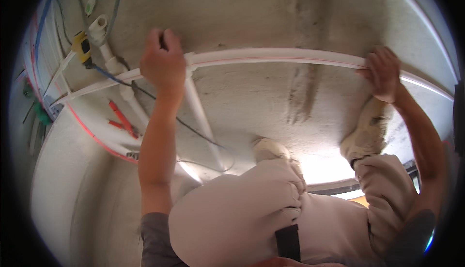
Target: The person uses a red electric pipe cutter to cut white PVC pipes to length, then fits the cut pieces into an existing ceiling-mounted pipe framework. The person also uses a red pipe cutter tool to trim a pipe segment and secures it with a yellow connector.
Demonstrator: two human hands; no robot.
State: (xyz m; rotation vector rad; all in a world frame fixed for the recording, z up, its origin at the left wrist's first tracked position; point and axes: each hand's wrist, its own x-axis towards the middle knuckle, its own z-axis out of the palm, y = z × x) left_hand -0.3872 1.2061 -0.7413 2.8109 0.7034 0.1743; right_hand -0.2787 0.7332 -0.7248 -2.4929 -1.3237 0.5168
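A long white plastic pipe (271, 56) with a thin red line along it runs crosswise in front of me. My left hand (163, 66) is curled closed over it, just left of a white tee fitting (190, 62). The pipe under that palm is hidden, and the hand is slightly blurred. Farther right, my right hand (384, 74) grips the same pipe, with the fingers over its top. From the tee a white branch pipe (203, 112) comes back toward my legs.
At left, another white pipe with fittings (114, 64) crosses under the long one. Beside it are a yellow-and-black device (82, 46), dark cables (152, 95) and a red-handled tool (124, 119). My shoes (368, 129) stand on the bare concrete floor (256, 102).
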